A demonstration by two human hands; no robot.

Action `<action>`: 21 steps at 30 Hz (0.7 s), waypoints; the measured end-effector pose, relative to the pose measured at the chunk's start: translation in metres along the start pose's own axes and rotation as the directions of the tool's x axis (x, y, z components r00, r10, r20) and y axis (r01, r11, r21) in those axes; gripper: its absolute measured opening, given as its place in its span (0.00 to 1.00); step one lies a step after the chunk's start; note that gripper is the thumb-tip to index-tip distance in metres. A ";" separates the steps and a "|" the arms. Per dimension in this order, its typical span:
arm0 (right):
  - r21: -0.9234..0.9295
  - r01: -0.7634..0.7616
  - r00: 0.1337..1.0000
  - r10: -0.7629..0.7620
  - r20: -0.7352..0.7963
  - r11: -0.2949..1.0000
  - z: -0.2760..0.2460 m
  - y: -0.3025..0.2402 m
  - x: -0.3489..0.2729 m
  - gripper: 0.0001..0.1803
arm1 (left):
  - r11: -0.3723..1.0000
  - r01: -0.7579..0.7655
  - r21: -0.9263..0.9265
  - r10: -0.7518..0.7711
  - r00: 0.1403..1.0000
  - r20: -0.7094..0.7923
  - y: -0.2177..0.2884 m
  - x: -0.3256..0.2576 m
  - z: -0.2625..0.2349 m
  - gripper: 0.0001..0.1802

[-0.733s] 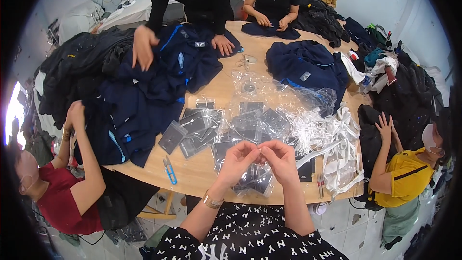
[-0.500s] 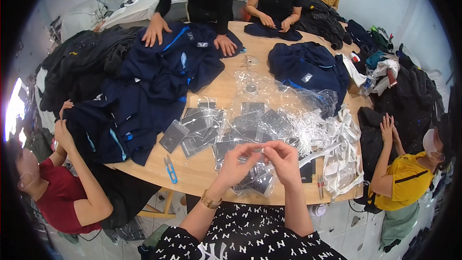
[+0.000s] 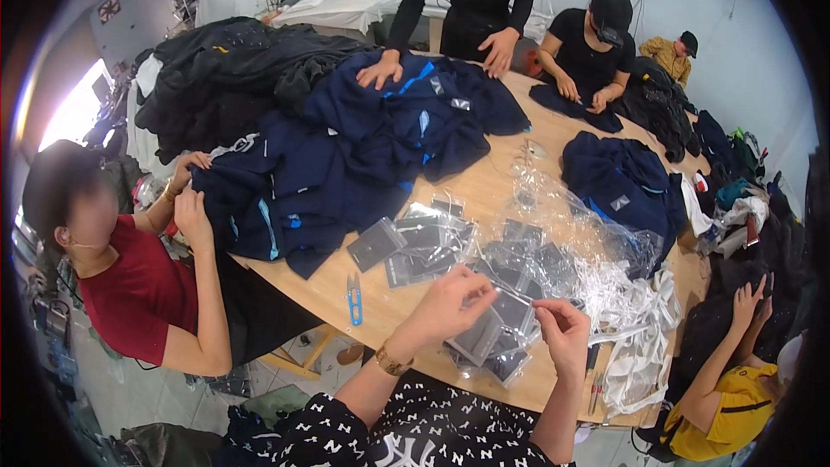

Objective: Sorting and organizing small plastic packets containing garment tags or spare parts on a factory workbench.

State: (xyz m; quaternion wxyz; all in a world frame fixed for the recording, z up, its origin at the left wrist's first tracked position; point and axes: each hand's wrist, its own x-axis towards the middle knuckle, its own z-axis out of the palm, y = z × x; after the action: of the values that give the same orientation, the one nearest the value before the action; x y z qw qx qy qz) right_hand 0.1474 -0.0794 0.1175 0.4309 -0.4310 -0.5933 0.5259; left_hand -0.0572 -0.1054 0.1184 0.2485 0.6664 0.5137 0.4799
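Observation:
Above the near edge of the table, my left hand (image 3: 445,304) pinches one end of a thin white string (image 3: 513,297). The other end is between the thumb and fingers of my right hand (image 3: 564,335), so the string spans the gap between them. Below my hands lie clear plastic bags with dark grey cards (image 3: 491,339). More bagged cards (image 3: 425,249) are spread just beyond my left hand. A tangle of white strings (image 3: 596,285) and white tape (image 3: 641,348) sits to the right of my right hand.
Blue-handled thread snips (image 3: 354,301) lie left of my left hand. Navy garments (image 3: 398,121) cover the table's far left; another navy garment (image 3: 616,169) lies at right beside crumpled clear plastic (image 3: 553,199). Several co-workers surround the table, one in a red shirt (image 3: 143,281) at left.
My hands have moved apart, drawing the string out between them; before, their fingertips met. The view has turned left, shifting the table rightward. The far person in black has lifted one hand off the garments.

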 end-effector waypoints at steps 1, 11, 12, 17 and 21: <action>0.023 -0.061 0.998 0.062 -0.023 0.998 -0.002 0.001 0.001 0.05 | 0.987 -0.017 0.160 0.028 0.997 -0.067 0.000 0.005 -0.008 0.05; -0.035 -0.025 0.999 0.026 0.026 0.999 0.002 0.012 -0.001 0.05 | 0.600 0.280 0.750 -0.346 0.935 -0.073 -0.110 0.015 -0.016 0.34; -0.032 -0.038 0.999 0.038 0.002 0.999 0.001 0.012 0.001 0.05 | 0.731 0.314 0.606 -0.436 0.898 0.061 -0.118 0.008 -0.018 0.34; -0.048 -0.083 0.996 0.082 -0.027 0.995 0.004 0.011 0.006 0.05 | 0.808 0.332 0.486 -0.492 0.834 0.248 -0.106 -0.036 -0.043 0.34; -0.051 -0.063 0.998 0.063 0.015 0.997 0.014 0.013 0.009 0.05 | 0.645 0.523 0.557 -0.538 0.828 -0.155 -0.087 -0.067 -0.062 0.24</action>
State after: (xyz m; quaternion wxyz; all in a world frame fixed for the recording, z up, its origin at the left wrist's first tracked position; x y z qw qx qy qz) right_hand 0.1322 -0.0734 0.1042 0.3982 -0.4558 -0.5959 0.5278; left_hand -0.1521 -0.1465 0.0465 0.1699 0.5351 0.8034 0.1984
